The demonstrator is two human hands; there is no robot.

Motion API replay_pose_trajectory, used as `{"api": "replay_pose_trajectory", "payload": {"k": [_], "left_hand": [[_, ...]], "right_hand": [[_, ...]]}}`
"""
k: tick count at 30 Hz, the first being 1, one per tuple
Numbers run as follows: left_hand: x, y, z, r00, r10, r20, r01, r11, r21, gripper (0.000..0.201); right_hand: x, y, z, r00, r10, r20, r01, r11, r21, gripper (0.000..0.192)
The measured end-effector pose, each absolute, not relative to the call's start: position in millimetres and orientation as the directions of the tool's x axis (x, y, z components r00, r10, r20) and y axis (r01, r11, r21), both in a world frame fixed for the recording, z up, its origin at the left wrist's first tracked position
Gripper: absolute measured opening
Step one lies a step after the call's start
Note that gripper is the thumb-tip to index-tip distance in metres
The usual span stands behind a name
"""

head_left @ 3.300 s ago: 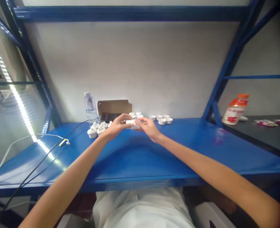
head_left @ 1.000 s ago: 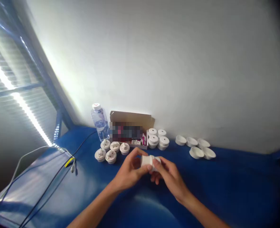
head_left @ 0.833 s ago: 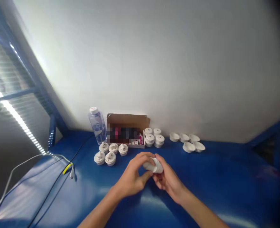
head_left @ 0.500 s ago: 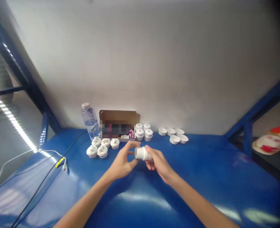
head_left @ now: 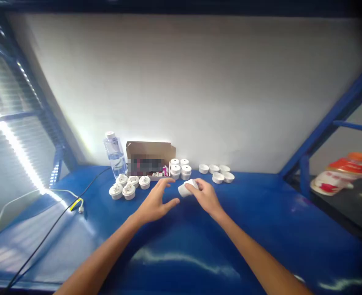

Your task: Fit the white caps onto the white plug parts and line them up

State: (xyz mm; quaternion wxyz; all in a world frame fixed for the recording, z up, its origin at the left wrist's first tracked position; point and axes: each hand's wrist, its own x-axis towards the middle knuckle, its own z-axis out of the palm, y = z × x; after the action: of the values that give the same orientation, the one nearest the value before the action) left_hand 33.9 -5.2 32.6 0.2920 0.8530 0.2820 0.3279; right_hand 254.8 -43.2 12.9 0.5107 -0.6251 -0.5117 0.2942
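My right hand holds a small white round plastic part above the blue shelf. My left hand hovers just left of it with fingers spread and nothing in it. Behind the hands stand two short stacks of closed white round parts. To the left lies a cluster of white bases with prongs. To the right sit several empty white cups.
A brown cardboard box and a clear water bottle stand against the white wall. Black and white cables with a yellow plug lie at the left. A blue diagonal frame beam and an orange-capped container are at the right.
My left hand has let go of the white part and opened; my right hand alone keeps it, moved slightly toward the stacks. The camera view shifted.
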Motion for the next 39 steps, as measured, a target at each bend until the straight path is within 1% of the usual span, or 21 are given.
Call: {"api": "replay_pose_trajectory", "payload": {"k": [1, 2, 5, 8, 11, 13, 15, 17, 19, 21, 23, 24, 26, 27, 28, 29, 30, 32, 34, 36, 39], "left_hand": [[30.6, -0.6, 32.8, 0.605, 0.684, 0.408, 0.345, -0.687, 0.64, 0.04], [27.0, 4.6, 32.8, 0.578, 0.694, 0.43, 0.399, -0.7, 0.592, 0.029], [16.2, 19.0, 32.6, 0.499, 0.725, 0.475, 0.522, -0.689, 0.504, 0.016], [9.8, 25.3, 32.6, 0.473, 0.739, 0.479, 0.56, -0.672, 0.484, 0.013], [8.3, 25.0, 33.6, 0.492, 0.732, 0.472, 0.573, -0.68, 0.458, 0.013], [7.2, 25.1, 34.8, 0.491, 0.728, 0.477, 0.599, -0.681, 0.422, 0.013], [4.2, 27.5, 36.0, 0.466, 0.734, 0.494, 0.654, -0.662, 0.366, 0.014], [-0.9, 31.6, 36.6, 0.438, 0.744, 0.504, 0.723, -0.625, 0.294, 0.016], [-6.8, 36.0, 36.2, 0.424, 0.759, 0.495, 0.783, -0.582, 0.221, 0.019], [-11.9, 39.1, 34.9, 0.42, 0.773, 0.476, 0.818, -0.55, 0.171, 0.021], [-14.7, 40.6, 33.2, 0.42, 0.783, 0.459, 0.831, -0.535, 0.151, 0.022], [-15.2, 40.9, 32.3, 0.423, 0.785, 0.453, 0.831, -0.535, 0.151, 0.023], [-14.4, 40.9, 31.0, 0.434, 0.784, 0.443, 0.816, -0.551, 0.175, 0.026], [-13.3, 40.5, 30.6, 0.446, 0.781, 0.437, 0.798, -0.568, 0.2, 0.028], [-11.7, 39.9, 30.3, 0.466, 0.775, 0.426, 0.77, -0.593, 0.236, 0.029], [-9.8, 38.9, 30.0, 0.494, 0.765, 0.414, 0.727, -0.624, 0.286, 0.031], [-7.4, 37.7, 29.7, 0.529, 0.748, 0.401, 0.667, -0.659, 0.348, 0.034], [-2.2, 34.5, 28.5, 0.591, 0.705, 0.392, 0.521, -0.704, 0.482, 0.042], [3.1, 31.3, 25.8, 0.595, 0.699, 0.397, 0.425, -0.693, 0.582, 0.051], [7.6, 28.9, 21.7, 0.569, 0.736, 0.366, 0.415, -0.642, 0.645, 0.051], [13.1, 25.6, 15.8, 0.577, 0.763, 0.294, 0.414, -0.582, 0.7, 0.04]], "right_hand": [[264.1, -38.0, 12.2, 0.36, 0.898, 0.254, 0.478, 0.057, -0.876, 0.037], [273.3, -32.0, 10.8, 0.393, 0.864, 0.315, 0.584, 0.03, -0.811, 0.036], [295.1, -9.3, 2.4, 0.372, 0.871, 0.322, 0.767, -0.093, -0.635, 0.042], [304.0, 15.9, -6.3, 0.349, 0.874, 0.338, 0.826, -0.117, -0.552, 0.044], [304.8, 34.3, -11.1, 0.307, 0.897, 0.319, 0.847, -0.104, -0.522, 0.035], [305.4, 39.7, -12.5, 0.29, 0.903, 0.316, 0.878, -0.12, -0.464, 0.031], [308.1, 40.5, -12.3, 0.312, 0.885, 0.345, 0.908, -0.171, -0.383, 0.037], [312.8, 38.9, -10.0, 0.342, 0.876, 0.34, 0.916, -0.229, -0.33, 0.05], [317.5, 36.3, -6.0, 0.348, 0.89, 0.295, 0.911, -0.246, -0.331, 0.057], [319.6, 32.4, -1.9, 0.329, 0.897, 0.296, 0.891, -0.191, -0.412, 0.055], [317.8, 25.6, -0.2, 0.327, 0.893, 0.308, 0.793, -0.082, -0.604, 0.048], [315.8, 20.8, -0.7, 0.332, 0.902, 0.276, 0.69, -0.032, -0.723, 0.043], [310.9, 9.3, -4.0, 0.298, 0.945, 0.136, 0.42, -0.002, -0.908, 0.036], [308.6, 3.2, -6.3, 0.255, 0.965, 0.058, 0.311, -0.025, -0.95, 0.035], [306.8, -2.6, -8.5, 0.218, 0.976, 0.005, 0.258, -0.053, -0.965, 0.034], [305.5, -7.7, -10.3, 0.205, 0.979, -0.012, 0.266, -0.067, -0.962, 0.033], [304.6, -12.0, -11.4, 0.218, 0.976, 0.011, 0.321, -0.061, -0.945, 0.031], [302.9, -18.4, -11.5, 0.27, 0.953, 0.14, 0.482, -0.008, -0.876, 0.027], [299.1, -22.8, -9.1, 0.26, 0.928, 0.268, 0.592, 0.067, -0.803, 0.028], [291.1, -27.1, -5.4, 0.148, 0.938, 0.312, 0.626, 0.155, -0.764, 0.032], [271.5, -35.6, 1.2, 0.001, 0.943, 0.333, 0.619, 0.261, -0.74, 0.039]]}}
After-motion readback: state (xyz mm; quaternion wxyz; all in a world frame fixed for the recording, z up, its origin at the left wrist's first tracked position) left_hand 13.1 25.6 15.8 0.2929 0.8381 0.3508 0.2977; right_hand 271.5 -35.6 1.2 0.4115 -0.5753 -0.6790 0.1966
